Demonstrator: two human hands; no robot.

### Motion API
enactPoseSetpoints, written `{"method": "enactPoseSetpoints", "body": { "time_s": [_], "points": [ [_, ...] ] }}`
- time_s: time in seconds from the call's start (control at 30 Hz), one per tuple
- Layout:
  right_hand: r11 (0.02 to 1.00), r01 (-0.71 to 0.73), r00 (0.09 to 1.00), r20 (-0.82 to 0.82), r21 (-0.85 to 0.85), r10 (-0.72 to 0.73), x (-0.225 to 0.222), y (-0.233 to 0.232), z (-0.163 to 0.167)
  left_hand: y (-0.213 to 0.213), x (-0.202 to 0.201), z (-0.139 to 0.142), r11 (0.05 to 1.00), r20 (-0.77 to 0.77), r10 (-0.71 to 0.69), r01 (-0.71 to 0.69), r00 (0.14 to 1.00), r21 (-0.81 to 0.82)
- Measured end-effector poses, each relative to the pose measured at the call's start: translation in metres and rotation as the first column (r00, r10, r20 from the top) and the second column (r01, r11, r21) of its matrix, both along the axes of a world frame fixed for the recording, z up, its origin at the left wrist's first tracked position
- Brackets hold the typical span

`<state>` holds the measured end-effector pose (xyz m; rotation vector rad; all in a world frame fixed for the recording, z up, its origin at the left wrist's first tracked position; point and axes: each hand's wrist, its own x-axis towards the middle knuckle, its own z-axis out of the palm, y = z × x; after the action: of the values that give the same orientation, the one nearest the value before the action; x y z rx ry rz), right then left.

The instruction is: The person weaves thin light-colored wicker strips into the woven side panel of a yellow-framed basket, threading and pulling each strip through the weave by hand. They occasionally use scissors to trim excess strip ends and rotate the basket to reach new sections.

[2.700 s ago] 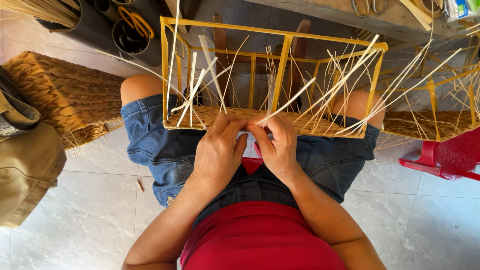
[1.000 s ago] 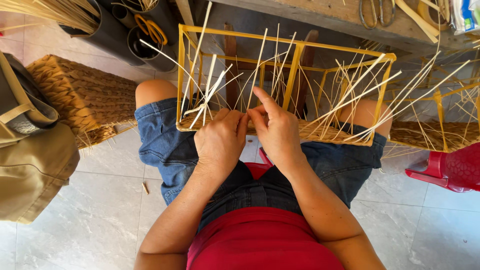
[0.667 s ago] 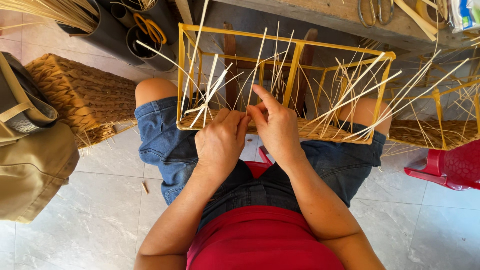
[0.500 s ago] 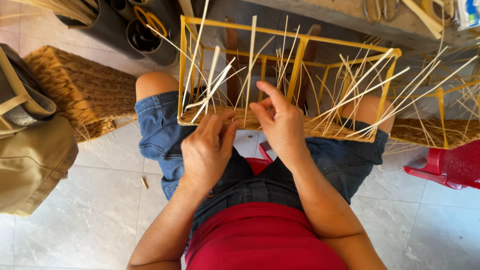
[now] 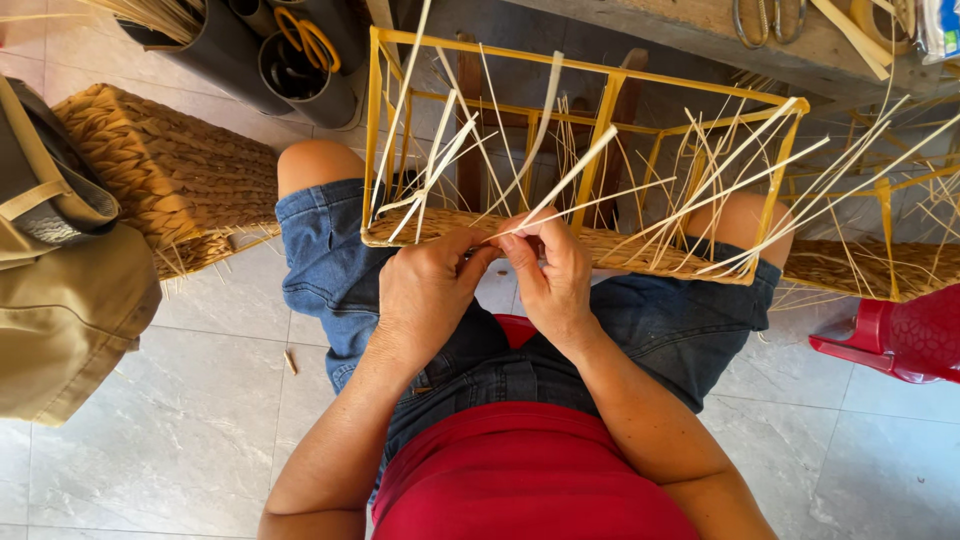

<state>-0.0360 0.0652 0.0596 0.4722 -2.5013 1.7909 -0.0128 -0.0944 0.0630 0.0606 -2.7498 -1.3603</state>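
A yellow frame [image 5: 590, 150] is rested across the knees, so it is kept steady. 1 pale strip [image 5: 560, 190] is pinched at the woven edge [image 5: 640, 245] by the left hand [image 5: 430, 290] and the right hand [image 5: 555, 280], both closed tight on it, so it is kept from slipping.

Seated person seen from above. Red top [image 5: 530, 480] at 6 o'clock, sleeveless as far as visible, both forearms bare. Blue denim shorts [image 5: 330, 270] with rolled cuffs, spreading toward 9 and 3 o'clock; seams and waistband visible. Bare knees at 11 and 2 o'clock. Left hand [image 5: 430, 300] and right hand [image 5: 555, 280] ungloved, without visible rings.
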Motion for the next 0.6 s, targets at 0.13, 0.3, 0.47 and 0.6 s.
{"method": "enactPoseSetpoints", "body": {
  "time_s": [0.13,0.3,0.47,0.6],
  "points": [
    [1.0,-0.026,0.991,-0.132,-0.011,0.024,0.001,0.004,-0.007,-0.002,0.0,-0.001,0.997,-0.082,-0.034,0.04,0.996,0.064],
    [0.995,-0.022,1.0,-0.018,-0.094,0.02,0.004,0.008,-0.009,-0.002,-0.001,-0.006,0.993,-0.113,-0.058,0.068,0.992,0.095],
    [0.997,0.071,0.995,-0.066,0.032,-0.069,-0.009,0.002,-0.013,0.007,-0.004,-0.011,1.0,-0.138,0.01,-0.01,0.99,-0.001],
    [0.955,0.169,0.986,-0.05,0.242,-0.162,-0.025,-0.004,-0.011,0.018,-0.017,-0.01,0.975,0.04,-0.01,0.019,0.999,-0.223]
  ]
}}
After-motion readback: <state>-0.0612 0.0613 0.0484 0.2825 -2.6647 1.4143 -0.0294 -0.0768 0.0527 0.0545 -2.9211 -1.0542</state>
